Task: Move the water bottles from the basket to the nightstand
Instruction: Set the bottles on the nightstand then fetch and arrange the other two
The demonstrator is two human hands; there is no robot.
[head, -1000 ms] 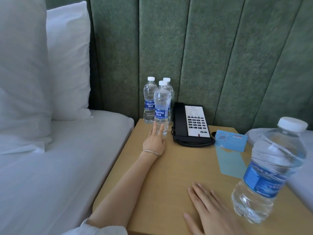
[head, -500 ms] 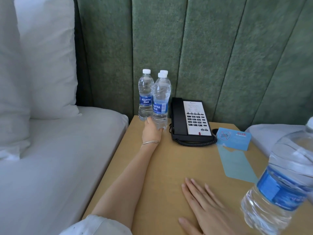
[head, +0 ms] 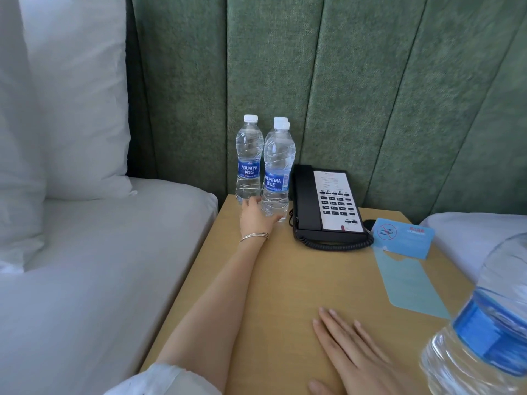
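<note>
Water bottles (head: 276, 166) are standing clustered at the back corner of the nightstand (head: 285, 280) beside the phone (head: 328, 206), the left hand (head: 256, 219) touching their bases, seemingly nudging them tidy though whether it is gripping is unclear, while the right hand (head: 356, 354) is lying flat, fingers straight, likely bracing.

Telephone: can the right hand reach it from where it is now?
Probably yes. The right hand lies flat on the nightstand, and only bare wood lies between it and the telephone. The left hand, holding a water bottle, is off to one side.
</note>
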